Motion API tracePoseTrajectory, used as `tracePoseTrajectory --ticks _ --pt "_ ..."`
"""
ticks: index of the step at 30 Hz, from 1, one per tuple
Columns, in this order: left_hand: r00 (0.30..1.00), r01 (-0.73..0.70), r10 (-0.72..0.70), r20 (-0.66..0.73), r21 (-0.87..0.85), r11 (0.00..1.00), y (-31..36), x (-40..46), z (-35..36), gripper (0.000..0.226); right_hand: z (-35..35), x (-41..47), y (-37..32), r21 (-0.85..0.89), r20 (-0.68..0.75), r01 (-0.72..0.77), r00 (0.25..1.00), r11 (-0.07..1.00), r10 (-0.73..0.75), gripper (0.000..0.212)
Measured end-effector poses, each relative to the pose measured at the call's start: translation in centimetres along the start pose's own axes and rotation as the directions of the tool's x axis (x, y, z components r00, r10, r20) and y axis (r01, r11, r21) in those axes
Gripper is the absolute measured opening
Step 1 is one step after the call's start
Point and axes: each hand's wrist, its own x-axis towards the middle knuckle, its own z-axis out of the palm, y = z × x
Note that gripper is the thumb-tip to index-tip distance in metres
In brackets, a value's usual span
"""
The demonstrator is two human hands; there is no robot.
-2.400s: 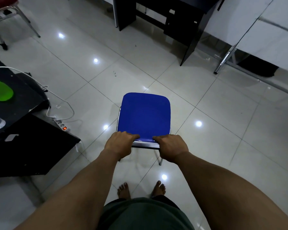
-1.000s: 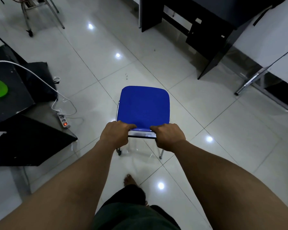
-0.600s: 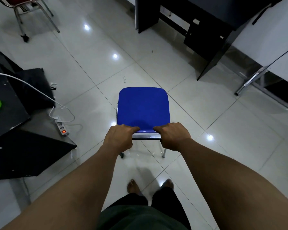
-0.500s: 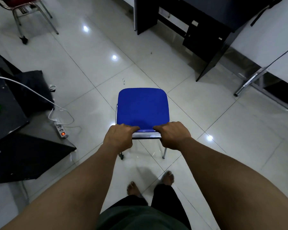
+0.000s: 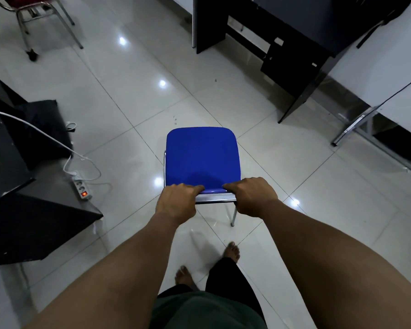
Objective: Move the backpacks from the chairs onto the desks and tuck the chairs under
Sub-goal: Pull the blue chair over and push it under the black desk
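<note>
Matt blue cloth chair seat (image 5: 201,155), shiny metal frame (image 5: 215,197), glossy tiled floor (image 5: 282,176)

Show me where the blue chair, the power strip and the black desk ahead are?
blue chair (image 5: 202,157), head view, middle of the seat cushion.
power strip (image 5: 82,188), head view, its white body on the floor.
black desk (image 5: 292,65), head view, its dark lower panel.
</note>
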Motion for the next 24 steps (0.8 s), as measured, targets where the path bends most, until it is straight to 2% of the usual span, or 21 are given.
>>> tracePoseTrajectory --ticks 10,24 --pt "0.999 0.029 -0.029 -0.018 -0.007 1.0 1.0 1.9 -0.1 0.052 -0.2 1.3 2.4 -0.03 0.005 0.022 1.0 0.999 -0.022 0.043" --pt "0.991 0.136 -0.136 -0.015 -0.012 0.991 3.2 7.3 -1.3 0.052 -1.5 5.4 9.0 -0.078 -0.02 0.188 0.982 0.979 -0.19 0.037"
